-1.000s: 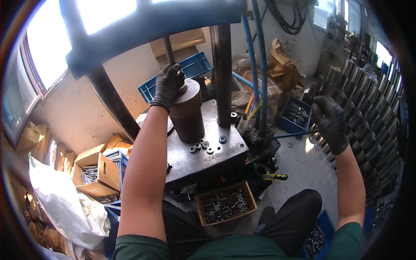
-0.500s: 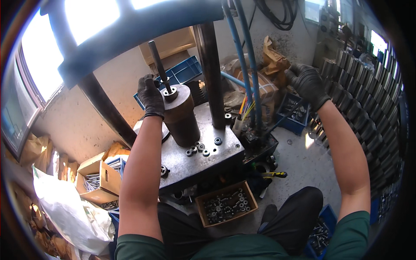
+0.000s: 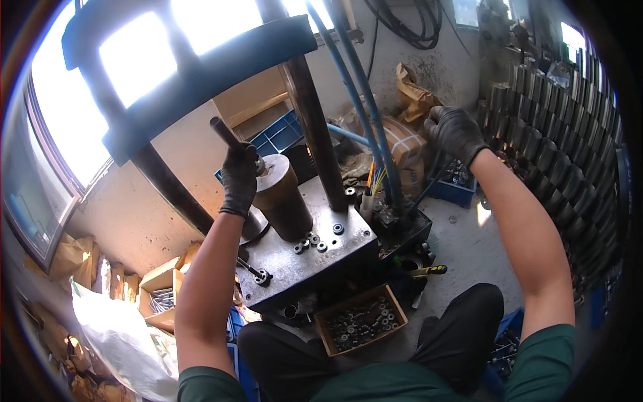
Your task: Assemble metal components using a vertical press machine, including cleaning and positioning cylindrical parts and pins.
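In a dark glove, my left hand point(image 3: 240, 171) is wrapped round a metal shaft point(image 3: 224, 132), which stands tilted up out of the fist. A ring-shaped part on the shaft shows beside the fingers. The hand is at the left of the thick steel cylinder point(image 3: 284, 201), whose top is bare of the shaft. My right hand point(image 3: 457, 132), also gloved, is closed at the upper end of a thin dark lever point(image 3: 430, 184); its fingertips are partly hidden. Several small bearings point(image 3: 315, 239) lie on the press's steel plate point(image 3: 335, 261) in front of the cylinder.
The blue press frame point(image 3: 214, 67) and its steel column point(image 3: 315, 134) rise behind the plate. Another shaft with a bearing point(image 3: 261, 276) lies at the plate's left. A cardboard box of bearings point(image 3: 362, 321) sits below. Stacked metal parts point(image 3: 556, 147) stand at right.
My left hand has closed on the shaft and moved it left off the cylinder's top. My right hand has shifted left, with the lever swinging the same way. The view has turned slightly.
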### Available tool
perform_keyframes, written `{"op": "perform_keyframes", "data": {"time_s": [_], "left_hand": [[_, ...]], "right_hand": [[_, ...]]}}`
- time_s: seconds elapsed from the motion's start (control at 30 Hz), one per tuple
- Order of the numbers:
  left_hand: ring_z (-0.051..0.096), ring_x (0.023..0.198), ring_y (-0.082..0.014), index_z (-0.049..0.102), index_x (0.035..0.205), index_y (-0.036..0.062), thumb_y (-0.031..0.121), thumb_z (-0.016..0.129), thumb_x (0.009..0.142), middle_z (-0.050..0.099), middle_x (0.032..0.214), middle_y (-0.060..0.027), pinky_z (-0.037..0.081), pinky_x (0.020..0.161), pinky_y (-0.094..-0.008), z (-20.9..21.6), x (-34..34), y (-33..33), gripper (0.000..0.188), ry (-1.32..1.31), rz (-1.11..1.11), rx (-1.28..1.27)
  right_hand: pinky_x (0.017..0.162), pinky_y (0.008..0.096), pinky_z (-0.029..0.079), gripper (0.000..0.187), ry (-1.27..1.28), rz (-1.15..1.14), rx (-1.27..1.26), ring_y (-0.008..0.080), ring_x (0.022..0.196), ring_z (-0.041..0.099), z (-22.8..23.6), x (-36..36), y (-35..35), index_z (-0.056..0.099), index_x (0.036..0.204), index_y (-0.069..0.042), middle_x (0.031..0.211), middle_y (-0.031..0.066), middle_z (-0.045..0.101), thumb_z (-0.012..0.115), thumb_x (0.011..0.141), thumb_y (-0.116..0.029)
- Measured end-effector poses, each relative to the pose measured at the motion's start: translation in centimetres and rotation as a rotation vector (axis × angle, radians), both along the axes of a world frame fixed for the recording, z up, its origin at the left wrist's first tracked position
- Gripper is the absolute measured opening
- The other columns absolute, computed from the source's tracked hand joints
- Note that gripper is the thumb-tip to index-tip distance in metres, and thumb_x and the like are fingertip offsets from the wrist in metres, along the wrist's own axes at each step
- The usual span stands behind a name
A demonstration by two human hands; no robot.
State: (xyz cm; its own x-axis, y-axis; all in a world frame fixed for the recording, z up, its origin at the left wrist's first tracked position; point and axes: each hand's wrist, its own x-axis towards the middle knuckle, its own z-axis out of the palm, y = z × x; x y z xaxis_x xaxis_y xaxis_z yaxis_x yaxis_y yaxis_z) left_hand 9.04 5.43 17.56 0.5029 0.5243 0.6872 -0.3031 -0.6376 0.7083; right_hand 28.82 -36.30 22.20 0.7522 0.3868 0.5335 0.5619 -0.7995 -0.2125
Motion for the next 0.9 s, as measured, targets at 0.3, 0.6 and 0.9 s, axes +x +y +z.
{"op": "perform_keyframes", "data": {"time_s": [0.3, 0.6, 0.9], "left_hand": [[0.062, 0.070, -0.0130, 0.062, 0.114, 0.0029, 0.017, 0.067, 0.103, 0.065, 0.081, -0.0043, 0.051, 0.061, -0.0274, -8.4, -11.2, -6.0, 0.018, -0.105, -0.150, -0.243], [0.054, 0.062, -0.0119, 0.052, 0.134, 0.0063, 0.017, 0.061, 0.106, 0.054, 0.075, -0.0004, 0.049, 0.056, -0.0295, -22.1, -13.0, -5.6, 0.031, 0.160, -0.167, -0.735], [0.058, 0.079, -0.0099, 0.048, 0.147, 0.0075, 0.024, 0.065, 0.106, 0.058, 0.087, 0.0012, 0.052, 0.071, -0.0270, -21.0, -13.6, -5.7, 0.047, 0.074, -0.265, -0.633]], "right_hand": [[0.089, 0.0475, 0.056, 0.032, -0.005, 0.127, 0.104, 0.0397, 0.093, 0.072, -0.9, -0.3, -1.6, 0.075, 0.104, -0.005, 0.096, 0.0231, 0.073, 0.063, 0.092, -0.032], [0.079, 0.0414, 0.055, 0.017, -0.051, 0.312, 0.232, 0.0351, 0.083, 0.071, -4.8, -3.5, -5.8, 0.071, 0.101, -0.004, 0.086, 0.0199, 0.070, 0.065, 0.097, -0.019], [0.079, 0.0409, 0.054, 0.009, -0.104, 0.352, 0.071, 0.0369, 0.082, 0.068, -9.5, -11.2, -11.6, 0.068, 0.099, 0.000, 0.089, 0.0205, 0.068, 0.068, 0.091, -0.004]]}}
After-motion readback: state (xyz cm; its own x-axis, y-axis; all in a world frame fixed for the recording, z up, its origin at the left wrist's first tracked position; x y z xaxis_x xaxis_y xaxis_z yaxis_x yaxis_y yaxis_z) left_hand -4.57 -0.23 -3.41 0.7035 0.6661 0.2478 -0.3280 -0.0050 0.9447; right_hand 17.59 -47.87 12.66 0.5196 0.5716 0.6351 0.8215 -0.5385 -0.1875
